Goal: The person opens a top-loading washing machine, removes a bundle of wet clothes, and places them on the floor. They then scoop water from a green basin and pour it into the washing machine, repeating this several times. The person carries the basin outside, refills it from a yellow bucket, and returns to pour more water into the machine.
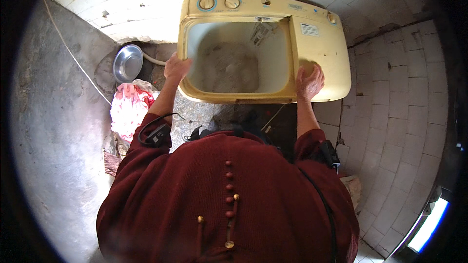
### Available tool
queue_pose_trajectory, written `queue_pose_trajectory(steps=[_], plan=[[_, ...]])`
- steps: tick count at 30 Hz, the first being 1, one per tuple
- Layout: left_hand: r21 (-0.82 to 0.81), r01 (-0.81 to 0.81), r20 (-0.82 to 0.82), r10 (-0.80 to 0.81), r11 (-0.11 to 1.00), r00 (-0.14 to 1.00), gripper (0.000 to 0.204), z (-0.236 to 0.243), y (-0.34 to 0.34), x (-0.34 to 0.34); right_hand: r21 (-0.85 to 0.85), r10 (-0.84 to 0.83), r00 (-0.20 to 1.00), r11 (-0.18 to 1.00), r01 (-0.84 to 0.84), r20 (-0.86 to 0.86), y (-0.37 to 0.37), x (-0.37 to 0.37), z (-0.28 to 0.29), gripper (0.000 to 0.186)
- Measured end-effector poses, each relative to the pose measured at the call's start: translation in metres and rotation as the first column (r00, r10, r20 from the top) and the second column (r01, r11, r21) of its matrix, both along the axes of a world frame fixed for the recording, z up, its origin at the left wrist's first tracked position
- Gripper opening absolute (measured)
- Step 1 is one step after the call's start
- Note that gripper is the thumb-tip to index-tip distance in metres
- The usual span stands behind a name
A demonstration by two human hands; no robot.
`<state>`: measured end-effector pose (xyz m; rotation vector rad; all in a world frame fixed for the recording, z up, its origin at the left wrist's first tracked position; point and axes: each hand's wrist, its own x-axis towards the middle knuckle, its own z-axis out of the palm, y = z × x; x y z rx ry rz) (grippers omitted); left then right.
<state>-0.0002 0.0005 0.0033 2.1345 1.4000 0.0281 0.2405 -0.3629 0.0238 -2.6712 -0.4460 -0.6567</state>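
Note:
A yellowed twin-tub washing machine stands in front of me, with cloudy water in its large left tub. My left hand grips the tub's left rim with bent fingers. My right hand rests on the closed right-side lid, beside the divider, its fingers apart and curved. Control knobs line the back panel.
A metal basin and a pale hose lie left of the machine, with pink-and-white cloth heaped below them. A thin cord runs along the grey left side. Tiled walls enclose the back and right.

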Motion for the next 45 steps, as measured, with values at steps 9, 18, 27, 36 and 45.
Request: queue_pose_trajectory(steps=[9,18,27,36,45], plan=[[0.073,0.055,0.079,-0.061,0.996,0.995,0.05,-0.014,0.004,-0.005,0.669,0.132,0.988,0.742,-0.042,-0.084,-0.014,0.001,0.004,0.039],[0.391,-0.073,0.152,0.014,0.917,0.988,0.047,0.002,-0.023,-0.01,0.9,0.159,0.897,0.224,0.375,-0.413,-0.098,0.004,0.023,0.019],[0.418,-0.06,-0.037,0.083,0.906,0.996,0.063,-0.024,-0.021,-0.021,0.692,0.051,0.696,0.189,0.697,-0.716,-0.124,0.013,0.011,0.039],[0.336,-0.023,0.084,-0.006,0.942,0.996,0.034,-0.025,-0.028,-0.021,0.707,0.068,0.716,0.252,0.661,-0.695,-0.127,0.019,-0.003,0.028],[0.265,-0.207,-0.102,0.241,0.942,0.965,0.056,0.001,-0.04,-0.012,0.517,0.046,0.656,0.658,0.548,-0.754,-0.137,0.02,0.004,0.047]])
